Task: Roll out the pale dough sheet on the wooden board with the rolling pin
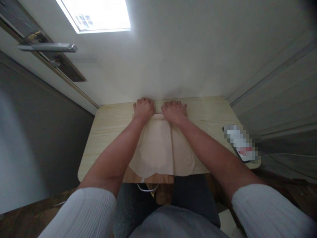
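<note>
A thin beige piece of cloth (156, 145), perhaps a garment, lies spread on the wooden table. It has a straight band along its far edge, a crease down its right half and a curved near edge that reaches the table's front. My left hand (144, 109) rests palm down on its far left corner, fingers apart and pointing away from me. On the far right corner lies my right hand (174, 110), also palm down with fingers spread. The cloth under both palms is hidden.
The pale wooden table (109, 132) stands against a white door (173, 59) with a metal handle (49, 48) and a bright window (104, 15). A phone (239, 142), partly blurred out, lies at the table's right edge. A brown wooden board (158, 179) shows below the cloth.
</note>
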The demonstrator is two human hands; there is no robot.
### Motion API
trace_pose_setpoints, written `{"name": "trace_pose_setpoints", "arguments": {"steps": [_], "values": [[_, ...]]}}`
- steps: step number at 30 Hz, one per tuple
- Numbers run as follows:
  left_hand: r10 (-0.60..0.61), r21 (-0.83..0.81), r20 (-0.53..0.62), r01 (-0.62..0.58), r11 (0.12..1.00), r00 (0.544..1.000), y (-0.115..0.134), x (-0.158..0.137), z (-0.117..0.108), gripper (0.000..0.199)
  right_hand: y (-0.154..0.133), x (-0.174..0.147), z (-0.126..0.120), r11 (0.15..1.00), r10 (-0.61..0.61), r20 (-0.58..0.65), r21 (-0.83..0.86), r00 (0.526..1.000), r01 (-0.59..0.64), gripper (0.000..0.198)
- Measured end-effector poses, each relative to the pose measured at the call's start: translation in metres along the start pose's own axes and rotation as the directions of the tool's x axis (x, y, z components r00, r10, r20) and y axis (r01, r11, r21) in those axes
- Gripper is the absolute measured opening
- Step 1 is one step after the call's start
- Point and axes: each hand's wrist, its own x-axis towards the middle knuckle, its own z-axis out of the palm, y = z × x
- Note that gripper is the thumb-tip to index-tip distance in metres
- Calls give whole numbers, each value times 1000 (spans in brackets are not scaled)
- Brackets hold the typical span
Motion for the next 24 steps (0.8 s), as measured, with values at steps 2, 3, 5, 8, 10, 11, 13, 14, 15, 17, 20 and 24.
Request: {"name": "trace_pose_setpoints", "arguments": {"steps": [2,3,5,8,10,11,13,14,15,17,20,24], "values": [[-17,-18,-18,16,1000,1000,0,6,2,52,1,8,1,1000,-5,10,4,1000,5,50],[-25,-27,-26,24,999,999,0,9,3,53,2,11,1,1000,-8,13,6,1000,8,50],[-45,-39,-39,43,998,998,0,12,5,56,3,14,2,1000,-8,20,13,1000,8,51],[-45,-44,-36,43,998,998,0,10,6,57,3,10,5,1000,-7,0,26,1000,7,52],[-38,-40,-23,37,999,999,0,4,5,56,2,3,7,1000,-5,-43,29,999,7,52],[-30,-36,-15,29,999,999,0,-1,4,56,1,-2,8,1000,-3,-70,26,998,5,53],[-1,-30,-9,1,1000,1000,0,-12,0,54,-1,-14,10,1000,3,-122,11,992,-1,53],[14,-30,-11,-14,999,1000,0,-19,-1,54,-2,-21,10,1000,4,-144,2,990,-4,54],[26,-32,-16,-26,999,1000,1,-26,-3,53,-4,-28,11,1000,5,-162,-6,987,-6,54],[32,-39,-32,-33,999,999,2,-40,-7,53,-6,-44,11,1000,-1,-187,-16,982,-2,56],[27,-49,-70,-30,998,997,3,-60,-9,54,-8,-69,12,1000,-22,-209,-17,978,19,60],[39,-53,-85,-44,998,996,2,-89,-9,57,-9,-101,15,998,-54,-208,-23,977,50,62]]}}
